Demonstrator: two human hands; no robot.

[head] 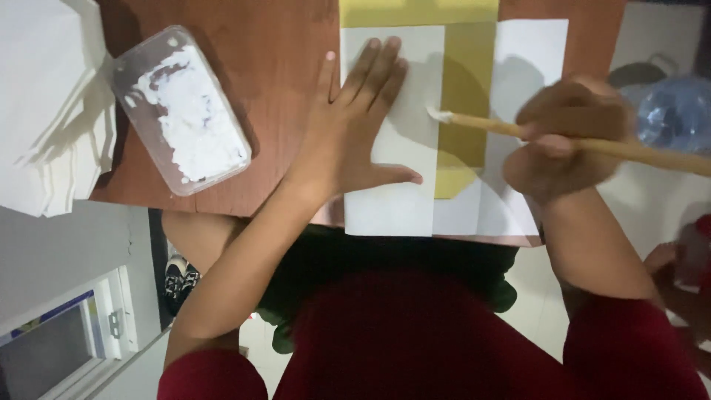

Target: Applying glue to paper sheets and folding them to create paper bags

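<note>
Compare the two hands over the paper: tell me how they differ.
The left hand lies flat, fingers spread, pressing on the white folded paper; the right hand is curled into a grip. The left hand holds nothing, while the right hand holds a wooden stick whose white-coated tip touches the paper's edge. The left hand looks sharp; the right hand looks blurred. Both are bare and above the brown table.

The left hand (355, 126) lies flat, fingers spread, on a white sheet (392, 200) at the table's (274, 44) near edge. The right hand (563, 141) grips a wooden stick (637, 148), its white-coated tip touching the sheet's right edge beside yellow paper (463, 89). A clear tray (181, 111) of white paste sits toward the table's left edge, by a paper stack (48, 111).
</note>
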